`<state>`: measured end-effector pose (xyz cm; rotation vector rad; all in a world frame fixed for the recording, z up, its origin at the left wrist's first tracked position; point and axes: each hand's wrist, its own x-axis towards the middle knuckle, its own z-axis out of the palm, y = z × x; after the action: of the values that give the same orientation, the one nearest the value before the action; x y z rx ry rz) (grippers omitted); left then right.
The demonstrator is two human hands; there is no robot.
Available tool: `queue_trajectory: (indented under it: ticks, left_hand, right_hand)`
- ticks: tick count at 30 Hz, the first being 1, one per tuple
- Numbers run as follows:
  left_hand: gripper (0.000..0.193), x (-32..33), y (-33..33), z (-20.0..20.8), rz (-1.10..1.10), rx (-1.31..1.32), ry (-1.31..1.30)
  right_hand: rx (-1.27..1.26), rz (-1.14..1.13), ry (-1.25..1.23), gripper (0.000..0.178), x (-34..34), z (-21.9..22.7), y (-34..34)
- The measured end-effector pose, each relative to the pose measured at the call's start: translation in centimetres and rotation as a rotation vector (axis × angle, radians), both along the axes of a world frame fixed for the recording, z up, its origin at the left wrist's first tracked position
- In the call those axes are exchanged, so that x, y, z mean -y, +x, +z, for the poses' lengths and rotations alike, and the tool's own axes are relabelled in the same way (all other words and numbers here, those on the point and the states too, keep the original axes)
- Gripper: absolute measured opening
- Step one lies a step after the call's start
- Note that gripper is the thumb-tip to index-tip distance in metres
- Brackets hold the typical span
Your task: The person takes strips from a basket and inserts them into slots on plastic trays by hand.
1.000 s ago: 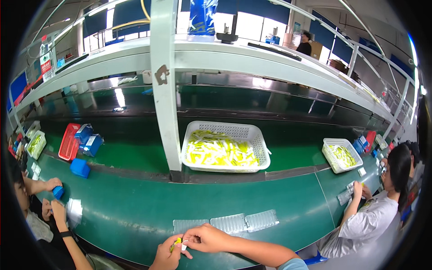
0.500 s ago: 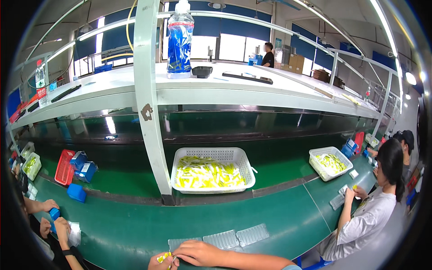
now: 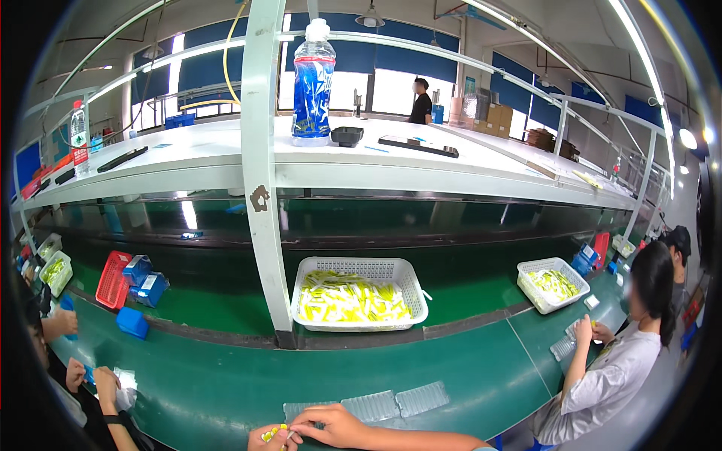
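At the lower edge my left hand (image 3: 265, 439) is closed around several small yellow-and-white pieces (image 3: 275, 431), whose tips stick out between the fingers. My right hand (image 3: 331, 425) meets it there, thumb and fingertips pinched on the end of one slim piece held between both hands. Just beyond the hands, clear ribbed plastic trays (image 3: 370, 407) lie in a row on the green work surface (image 3: 226, 376); my right hand partly covers the nearest. Farther off stands a white perforated basket (image 3: 361, 326) heaped with more yellow-and-white pieces (image 3: 353, 297).
A white post (image 3: 265, 203) rises left of the basket, carrying a white shelf (image 3: 203, 177) with a blue-labelled bottle (image 3: 313, 90). Blue boxes (image 3: 147, 289) and a red basket (image 3: 113, 279) stand left. Co-workers sit either side; the right one (image 3: 602, 376) handles similar pieces.
The whole view has shifted, so the shelf and baskets sit lower and slightly right. My hands stay together, fingers slightly shifted. A left co-worker's hand has drawn back with something blue.
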<state>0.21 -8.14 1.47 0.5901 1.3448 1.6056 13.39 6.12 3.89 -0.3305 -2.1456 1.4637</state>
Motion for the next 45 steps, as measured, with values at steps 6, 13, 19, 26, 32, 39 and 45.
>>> queue_trajectory:
  ticks: [6,13,19,26,32,39,45]
  left_hand:
    - [0.024,1.2,-1.6,1.6,-0.225,0.437,-0.039]
    - [0.022,2.3,-1.8,0.1,-0.323,0.33,-0.019]
    - [0.023,2.0,-1.5,1.3,-0.175,-0.048,-0.033]
    - [0.023,1.2,-2.5,-1.0,-0.226,0.278,0.058]
    - [0.028,1.6,-2.2,-1.6,-0.11,0.268,-0.022]
    - [0.023,2.0,-1.9,-1.0,-0.163,0.198,-0.025]
    - [0.026,2.7,-3.1,-2.9,-0.034,0.185,-0.037]
  right_hand:
    - [-0.137,0.084,0.384,0.01,-0.2,0.2,0.4]
    - [-0.177,0.342,0.395,0.013,-0.7,2.1,1.7]
    - [0.377,0.157,-0.08,0.02,-1.7,1.2,0.5]
    - [0.186,0.24,0.19,0.03,-1.6,1.4,-0.8]
    - [0.203,0.167,0.033,0.032,-1.8,-0.3,-0.4]
    - [0.126,0.105,-0.079,0.018,-0.6,-1.7,-1.1]
    - [0.189,0.044,-0.522,0.014,-4.2,-2.8,-2.3]
